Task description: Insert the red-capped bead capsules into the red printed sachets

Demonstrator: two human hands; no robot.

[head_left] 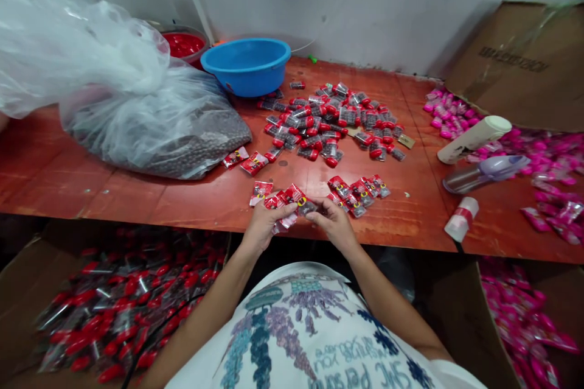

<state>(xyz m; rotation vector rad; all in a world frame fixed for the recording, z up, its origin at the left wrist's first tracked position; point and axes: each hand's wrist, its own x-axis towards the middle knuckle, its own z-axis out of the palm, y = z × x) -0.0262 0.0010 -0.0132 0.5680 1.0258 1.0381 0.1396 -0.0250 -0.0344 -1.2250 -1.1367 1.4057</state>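
Observation:
Both hands meet over the front edge of the reddish table. My left hand (269, 218) is closed around several small red printed packets (276, 201). Between the two hands is one red-and-dark packet (298, 199), its right end pinched by the fingers of my right hand (335, 221). A loose red packet (261, 190) lies just beyond my left hand. To the right of my right hand rests a cluster of red packets with dark contents (358, 194). Farther back spreads a pile of small clear bottles with red caps (323, 121).
A clear plastic bag of dark beads (182, 127) slumps at left, beside a blue basin (249, 63). At right stand a white tumbler (472, 139), a purple-lidded bottle (483, 173), and many pink items (524, 151). Below the table, a box holds red-capped bottles (132, 297).

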